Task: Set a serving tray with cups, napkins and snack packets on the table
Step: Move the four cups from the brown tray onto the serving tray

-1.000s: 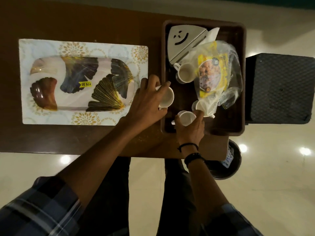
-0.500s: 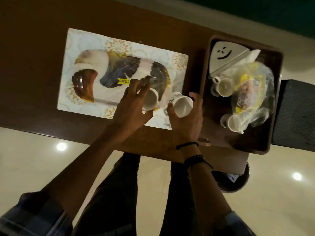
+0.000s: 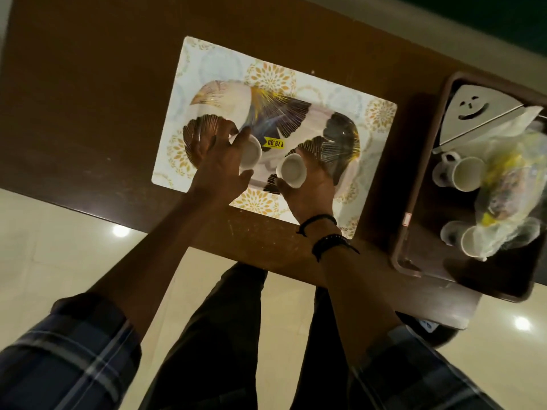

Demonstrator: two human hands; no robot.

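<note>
Both cups had left the brown crate (image 3: pixel 414 220) at frame right; left hand (image 3: pixel 220 164) gripped one cup (image 3: pixel 251 151), right hand (image 3: pixel 310 184) the other cup (image 3: pixel 291 170), over the serving tray (image 3: pixel 296 110) at centre, two cups remaining.

Single head-worn view, looking steeply down past forearms, close over the table (image 3: pixel 88 84) edge, floor below.

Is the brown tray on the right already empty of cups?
No, two white cups lie in the brown tray, beside the snack packet.
</note>
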